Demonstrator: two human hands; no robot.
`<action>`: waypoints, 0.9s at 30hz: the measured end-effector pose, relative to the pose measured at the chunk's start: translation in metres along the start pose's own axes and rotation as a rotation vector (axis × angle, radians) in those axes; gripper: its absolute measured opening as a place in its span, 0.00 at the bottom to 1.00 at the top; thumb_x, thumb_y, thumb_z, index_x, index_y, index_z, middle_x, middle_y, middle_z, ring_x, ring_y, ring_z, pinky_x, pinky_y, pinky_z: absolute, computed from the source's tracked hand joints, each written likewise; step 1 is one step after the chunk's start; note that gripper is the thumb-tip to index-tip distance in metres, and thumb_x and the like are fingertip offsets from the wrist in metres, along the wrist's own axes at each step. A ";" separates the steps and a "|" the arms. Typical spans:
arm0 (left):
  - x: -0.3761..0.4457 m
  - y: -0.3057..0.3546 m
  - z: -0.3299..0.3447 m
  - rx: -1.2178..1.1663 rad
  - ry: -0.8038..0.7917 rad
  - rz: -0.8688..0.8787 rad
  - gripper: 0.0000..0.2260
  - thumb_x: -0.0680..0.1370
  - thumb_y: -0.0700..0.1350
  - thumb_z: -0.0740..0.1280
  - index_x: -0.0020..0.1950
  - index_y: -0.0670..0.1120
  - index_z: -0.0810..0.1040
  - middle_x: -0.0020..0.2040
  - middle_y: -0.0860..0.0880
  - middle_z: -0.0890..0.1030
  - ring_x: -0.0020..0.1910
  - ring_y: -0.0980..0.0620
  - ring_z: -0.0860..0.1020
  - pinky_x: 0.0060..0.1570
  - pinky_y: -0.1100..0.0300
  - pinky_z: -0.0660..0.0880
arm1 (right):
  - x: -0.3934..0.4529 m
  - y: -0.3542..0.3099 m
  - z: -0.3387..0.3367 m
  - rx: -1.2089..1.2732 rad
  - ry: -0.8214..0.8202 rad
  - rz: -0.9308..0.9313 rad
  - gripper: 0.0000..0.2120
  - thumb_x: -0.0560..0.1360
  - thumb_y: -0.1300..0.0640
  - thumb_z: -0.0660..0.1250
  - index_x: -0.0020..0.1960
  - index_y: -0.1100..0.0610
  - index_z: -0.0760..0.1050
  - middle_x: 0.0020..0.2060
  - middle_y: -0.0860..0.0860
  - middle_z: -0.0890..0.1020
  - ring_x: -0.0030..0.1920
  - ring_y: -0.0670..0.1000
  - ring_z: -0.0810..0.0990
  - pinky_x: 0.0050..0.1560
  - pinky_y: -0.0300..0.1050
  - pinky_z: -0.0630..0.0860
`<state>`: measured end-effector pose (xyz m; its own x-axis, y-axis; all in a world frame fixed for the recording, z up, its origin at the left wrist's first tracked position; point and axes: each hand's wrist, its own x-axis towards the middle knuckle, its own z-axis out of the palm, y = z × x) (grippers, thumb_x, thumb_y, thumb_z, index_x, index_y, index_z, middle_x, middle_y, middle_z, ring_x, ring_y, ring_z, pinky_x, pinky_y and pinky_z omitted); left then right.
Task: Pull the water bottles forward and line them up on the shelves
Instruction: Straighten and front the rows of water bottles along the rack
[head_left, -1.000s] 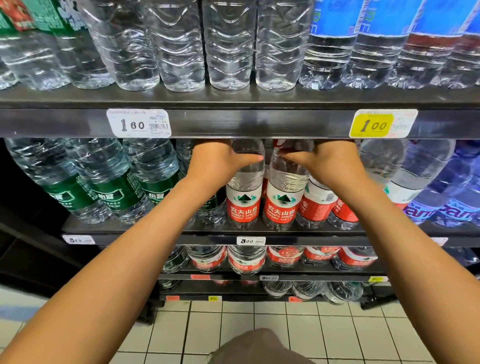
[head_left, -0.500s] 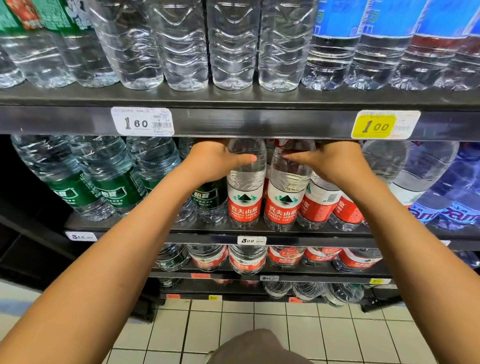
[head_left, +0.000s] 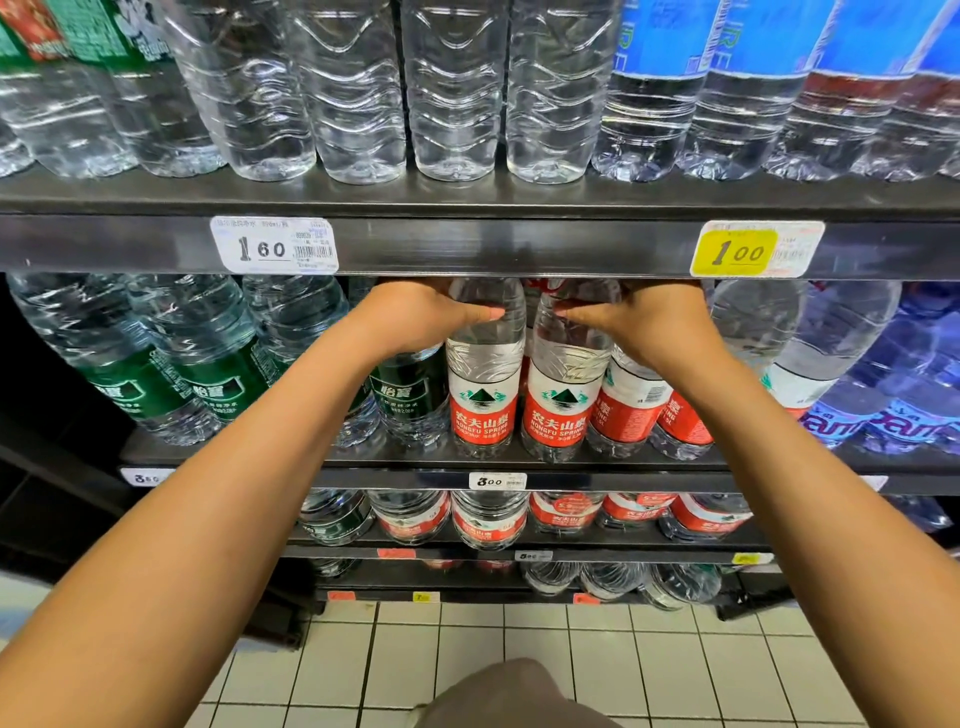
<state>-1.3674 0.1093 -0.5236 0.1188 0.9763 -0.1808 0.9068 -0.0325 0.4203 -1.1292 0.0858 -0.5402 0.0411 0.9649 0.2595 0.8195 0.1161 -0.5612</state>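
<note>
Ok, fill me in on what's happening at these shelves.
A person is tidying bottled water in a shop. Both arms reach into the second shelf. The left hand grips the upper part of one red-labelled bottle and the right hand grips the one beside it. Both bottles stand upright near the shelf's front edge, next to green-labelled bottles on the left and more red-labelled ones on the right. The white price tag below reads 3.00.
</note>
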 end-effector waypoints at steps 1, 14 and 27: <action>0.000 0.001 -0.001 -0.046 0.029 0.003 0.33 0.70 0.73 0.64 0.64 0.51 0.79 0.64 0.48 0.80 0.55 0.50 0.79 0.52 0.57 0.72 | 0.000 0.000 0.000 0.004 -0.001 0.000 0.27 0.69 0.39 0.75 0.63 0.50 0.79 0.59 0.48 0.83 0.61 0.49 0.78 0.59 0.42 0.75; -0.006 0.000 0.011 -0.028 0.095 0.021 0.26 0.74 0.69 0.63 0.46 0.46 0.81 0.35 0.48 0.76 0.39 0.50 0.76 0.34 0.60 0.66 | 0.000 0.004 0.001 0.056 0.018 0.016 0.26 0.69 0.39 0.76 0.62 0.50 0.79 0.56 0.48 0.83 0.54 0.48 0.79 0.50 0.38 0.72; -0.018 0.000 0.011 -0.229 0.157 0.043 0.24 0.73 0.65 0.69 0.35 0.44 0.77 0.29 0.51 0.75 0.30 0.53 0.73 0.31 0.61 0.69 | -0.006 -0.004 -0.007 -0.018 -0.029 0.002 0.25 0.71 0.41 0.74 0.62 0.55 0.80 0.58 0.51 0.83 0.61 0.51 0.78 0.60 0.46 0.75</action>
<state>-1.3646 0.0897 -0.5303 0.0742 0.9969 -0.0259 0.7852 -0.0424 0.6178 -1.1288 0.0775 -0.5341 0.0265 0.9716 0.2352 0.8294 0.1100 -0.5477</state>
